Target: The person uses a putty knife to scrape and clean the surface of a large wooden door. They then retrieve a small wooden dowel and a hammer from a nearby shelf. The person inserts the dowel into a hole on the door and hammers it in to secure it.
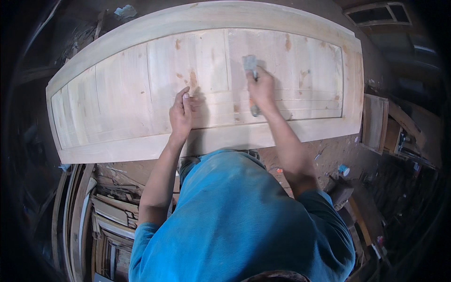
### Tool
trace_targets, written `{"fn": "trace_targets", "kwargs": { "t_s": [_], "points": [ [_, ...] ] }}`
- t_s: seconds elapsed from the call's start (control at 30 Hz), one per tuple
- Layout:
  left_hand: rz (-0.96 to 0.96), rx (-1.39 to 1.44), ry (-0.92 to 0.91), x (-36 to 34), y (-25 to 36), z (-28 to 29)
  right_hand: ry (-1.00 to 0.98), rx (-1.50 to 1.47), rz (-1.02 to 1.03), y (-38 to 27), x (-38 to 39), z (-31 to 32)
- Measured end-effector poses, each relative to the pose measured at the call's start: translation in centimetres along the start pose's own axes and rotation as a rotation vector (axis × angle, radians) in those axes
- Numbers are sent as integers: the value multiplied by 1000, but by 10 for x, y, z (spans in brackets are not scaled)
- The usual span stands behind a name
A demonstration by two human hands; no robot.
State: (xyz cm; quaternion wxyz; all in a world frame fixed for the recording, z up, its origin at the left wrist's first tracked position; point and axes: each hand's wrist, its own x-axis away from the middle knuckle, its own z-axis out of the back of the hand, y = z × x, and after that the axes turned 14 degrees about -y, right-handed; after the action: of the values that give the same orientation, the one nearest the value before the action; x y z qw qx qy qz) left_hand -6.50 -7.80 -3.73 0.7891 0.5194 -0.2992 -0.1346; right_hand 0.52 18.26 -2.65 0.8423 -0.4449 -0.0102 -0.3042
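A pale unfinished wooden door (122, 89) with raised panels lies flat in front of me. My right hand (261, 87) grips a putty knife (250, 63) whose grey blade presses on the upper middle panel, its handle end showing below my fist. My left hand (181, 113) rests flat on the panel to the left, fingers together, steadying the door. Reddish-brown filler patches (192, 77) dot the boards near both hands.
Stacked wooden frames and offcuts (108, 211) lie on the floor at lower left. A small wooden panel (374, 123) leans at the door's right end. Scraps and a small blue object (344, 169) litter the dusty floor at right. A framed vent (378, 14) sits upper right.
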Motion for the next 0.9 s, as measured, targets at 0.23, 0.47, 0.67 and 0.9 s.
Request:
{"fn": "trace_targets", "kwargs": {
  "t_s": [0.23,0.47,0.67,0.9],
  "points": [
    [74,-16,-83,-2,-22,67,142,215,85,-25,-40,-61],
    [133,20,-129,-5,-41,124,82,366,42,-47,-88,-61],
    [127,105,-113,-15,-49,147,103,407,100,-41,-81,-66],
    [111,96,-100,-15,-43,150,171,431,50,-54,-115,-70]
  ]
}}
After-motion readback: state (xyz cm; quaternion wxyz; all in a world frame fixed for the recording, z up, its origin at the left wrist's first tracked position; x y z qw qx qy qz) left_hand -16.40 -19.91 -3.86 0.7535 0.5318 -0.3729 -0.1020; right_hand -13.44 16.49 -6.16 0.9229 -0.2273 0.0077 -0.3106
